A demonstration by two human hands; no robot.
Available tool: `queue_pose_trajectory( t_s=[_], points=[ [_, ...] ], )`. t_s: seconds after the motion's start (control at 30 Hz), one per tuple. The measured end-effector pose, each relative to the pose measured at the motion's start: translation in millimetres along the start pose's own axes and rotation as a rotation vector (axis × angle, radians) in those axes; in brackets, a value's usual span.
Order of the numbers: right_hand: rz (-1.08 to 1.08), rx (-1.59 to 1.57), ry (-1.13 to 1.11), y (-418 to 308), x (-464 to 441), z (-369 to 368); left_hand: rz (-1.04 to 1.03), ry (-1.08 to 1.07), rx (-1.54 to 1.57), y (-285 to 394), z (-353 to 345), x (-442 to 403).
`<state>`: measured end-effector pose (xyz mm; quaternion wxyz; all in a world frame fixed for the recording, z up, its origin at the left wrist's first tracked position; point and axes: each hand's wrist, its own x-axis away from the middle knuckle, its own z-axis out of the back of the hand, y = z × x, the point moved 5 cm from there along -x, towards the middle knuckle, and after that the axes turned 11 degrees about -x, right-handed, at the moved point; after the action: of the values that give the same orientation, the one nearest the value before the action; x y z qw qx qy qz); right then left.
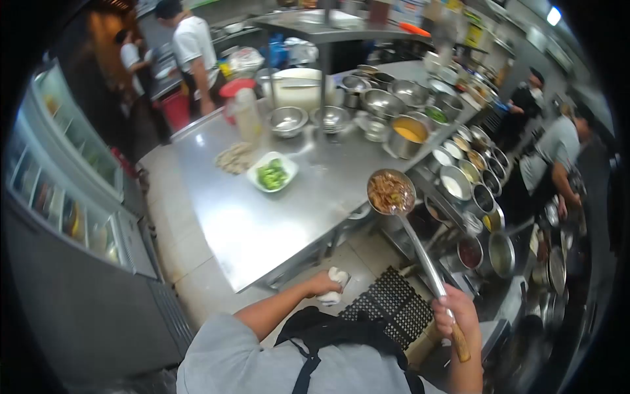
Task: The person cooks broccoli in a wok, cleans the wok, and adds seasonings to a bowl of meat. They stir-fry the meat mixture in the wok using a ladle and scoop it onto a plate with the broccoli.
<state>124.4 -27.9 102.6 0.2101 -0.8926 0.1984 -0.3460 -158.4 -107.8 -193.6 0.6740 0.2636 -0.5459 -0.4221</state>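
Note:
My right hand [455,314] is closed around the long handle of a wok ladle [430,266], near its wooden end. The round bowl of the ladle is filled with brown cooked food [391,192], and it is held out at the right edge of the steel table [230,217]. Low by the table's near corner, my left hand [320,284] grips a bunched white cloth [334,287]. On the table stands a white square bowl [289,178] with chopped green vegetables [272,175]. Beside it lies a pale, flat heap [234,159] that I cannot make out.
Steel bowls [287,121] and a pot of orange liquid [407,136] stand toward the table's back. Rows of containers [454,182] line the right. A glass-door fridge [72,190] is at left, a black rubber mat [387,302] below. Two people work at each side.

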Motion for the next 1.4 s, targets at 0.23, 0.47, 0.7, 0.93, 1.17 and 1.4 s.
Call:
queue_pose_trajectory(
  t_s=[0.23,0.47,0.7,0.93,1.17,1.4],
  points=[
    [-0.105,0.14,-0.137,39,-126,-128,0.063,0.166,0.211,-42,79,145],
    [-0.023,0.607,-0.052,75,-210,-178,0.073,0.376,0.399,-93,111,200],
    [0.039,0.825,-0.091,91,-248,-166,-0.007,0.391,0.561,-118,118,187],
    [0.139,0.971,-0.022,90,-252,-175,0.05,0.389,0.38,-111,117,195],
    [0.19,1.026,-0.044,88,-251,-176,0.013,0.393,0.424,-113,117,193],
    [0.29,1.126,-0.066,88,-251,-175,0.021,0.389,0.452,-114,115,194]
  ],
)
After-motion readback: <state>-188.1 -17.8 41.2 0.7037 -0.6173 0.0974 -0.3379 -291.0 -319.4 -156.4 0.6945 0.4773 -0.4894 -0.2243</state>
